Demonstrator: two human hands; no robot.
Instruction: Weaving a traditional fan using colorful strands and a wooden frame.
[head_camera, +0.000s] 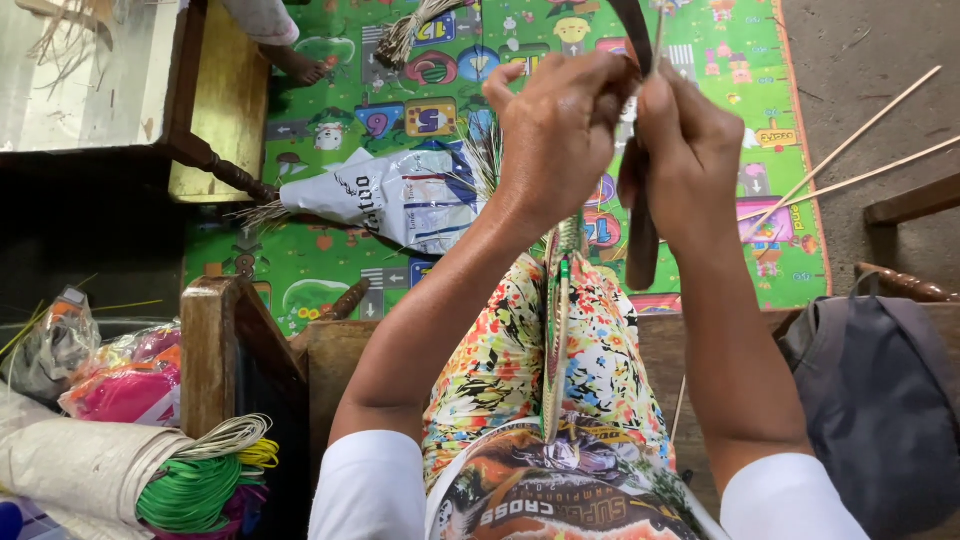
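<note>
My left hand (560, 130) and my right hand (685, 150) are raised close together above my lap. The right hand is closed around a knife with a dark wooden handle (642, 245); its curved dark blade (632, 25) points up and away. The left hand is closed on the upper end of a long, narrow bundle of tan and green strips (556, 340) that runs down onto my patterned lap. Loose strand ends (484, 155) fan out behind the left wrist. The left thumb and fingers press against the right hand near the blade.
A colourful play mat (330, 270) covers the floor, with a white sack of strands (400, 195) lying on it. Another person's foot (300, 66) rests at the top left by a wooden bench (225, 100). Thin sticks (850, 160), a grey bag (880, 400), green cord coils (195, 490) and pink bags (125, 390) surround me.
</note>
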